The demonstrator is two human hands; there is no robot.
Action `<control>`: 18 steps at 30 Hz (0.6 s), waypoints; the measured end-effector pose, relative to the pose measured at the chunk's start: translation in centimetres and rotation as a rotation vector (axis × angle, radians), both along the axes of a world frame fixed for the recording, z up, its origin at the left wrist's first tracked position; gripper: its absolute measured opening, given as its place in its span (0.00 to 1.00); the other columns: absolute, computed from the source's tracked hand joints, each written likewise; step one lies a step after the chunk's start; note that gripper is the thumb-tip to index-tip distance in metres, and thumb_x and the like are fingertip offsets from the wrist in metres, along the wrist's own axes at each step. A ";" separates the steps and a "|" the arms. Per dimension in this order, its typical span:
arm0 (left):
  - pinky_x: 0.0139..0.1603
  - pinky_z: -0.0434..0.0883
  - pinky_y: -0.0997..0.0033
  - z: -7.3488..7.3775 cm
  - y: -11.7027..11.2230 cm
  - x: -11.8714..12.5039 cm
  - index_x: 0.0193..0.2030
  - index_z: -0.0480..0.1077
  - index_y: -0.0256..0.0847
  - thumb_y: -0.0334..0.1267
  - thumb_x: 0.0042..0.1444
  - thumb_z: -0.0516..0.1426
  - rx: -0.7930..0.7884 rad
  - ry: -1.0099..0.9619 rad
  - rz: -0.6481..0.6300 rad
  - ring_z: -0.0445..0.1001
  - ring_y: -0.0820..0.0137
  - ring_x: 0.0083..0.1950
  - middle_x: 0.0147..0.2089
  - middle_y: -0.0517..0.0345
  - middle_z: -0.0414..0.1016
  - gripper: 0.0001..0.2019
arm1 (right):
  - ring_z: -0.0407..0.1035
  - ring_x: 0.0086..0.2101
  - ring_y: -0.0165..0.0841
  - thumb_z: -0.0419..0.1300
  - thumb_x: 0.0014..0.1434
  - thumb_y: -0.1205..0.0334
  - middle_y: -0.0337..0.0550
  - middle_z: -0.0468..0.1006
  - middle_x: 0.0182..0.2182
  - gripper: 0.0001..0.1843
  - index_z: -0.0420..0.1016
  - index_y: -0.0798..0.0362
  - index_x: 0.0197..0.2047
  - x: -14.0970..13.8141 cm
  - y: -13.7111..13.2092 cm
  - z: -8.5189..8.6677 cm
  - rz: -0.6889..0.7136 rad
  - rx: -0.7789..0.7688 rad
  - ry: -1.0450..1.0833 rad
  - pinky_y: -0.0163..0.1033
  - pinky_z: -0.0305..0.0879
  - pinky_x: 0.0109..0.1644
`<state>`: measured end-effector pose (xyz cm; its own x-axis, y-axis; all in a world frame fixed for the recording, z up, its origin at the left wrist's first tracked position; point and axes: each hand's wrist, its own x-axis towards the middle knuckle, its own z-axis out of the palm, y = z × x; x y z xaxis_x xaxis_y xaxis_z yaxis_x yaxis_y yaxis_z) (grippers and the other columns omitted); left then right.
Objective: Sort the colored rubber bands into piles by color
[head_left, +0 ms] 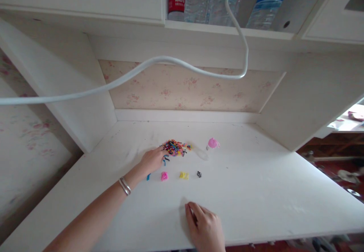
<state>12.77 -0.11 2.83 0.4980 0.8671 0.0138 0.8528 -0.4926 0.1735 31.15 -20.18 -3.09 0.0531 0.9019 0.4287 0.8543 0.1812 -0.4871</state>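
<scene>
A heap of small multicoloured rubber bands (173,148) lies toward the back of the white table. My left hand (154,158), with bracelets on the wrist, reaches to the heap's left edge, fingers stretched out and their tips among the bands. Just by it lie loose blue and black bands (165,159). In front, in a row, are a blue band (148,177), a pink bunch (164,176), a yellow bunch (184,175) and some black bands (199,174). My right hand (205,223) rests near the front edge, its fingers curled together; anything inside them is hidden.
A clear plastic bag (200,152) lies right of the heap, beside a small pink object (213,143). Overhead, a white cable (165,59) crosses the view below a shelf holding water bottles (197,0). Side panels (307,93) border the table (270,191).
</scene>
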 end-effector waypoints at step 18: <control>0.47 0.68 0.66 -0.7 -0.2 1.5 0.40 0.75 0.44 0.38 0.60 0.50 -0.024 -0.010 0.097 0.73 0.64 0.48 0.49 0.52 0.75 0.12 | 0.67 0.21 0.26 0.47 0.65 0.58 0.36 0.73 0.19 0.18 0.72 0.50 0.29 0.2 -0.2 0.7 0.030 -0.068 -0.037 0.31 0.51 0.27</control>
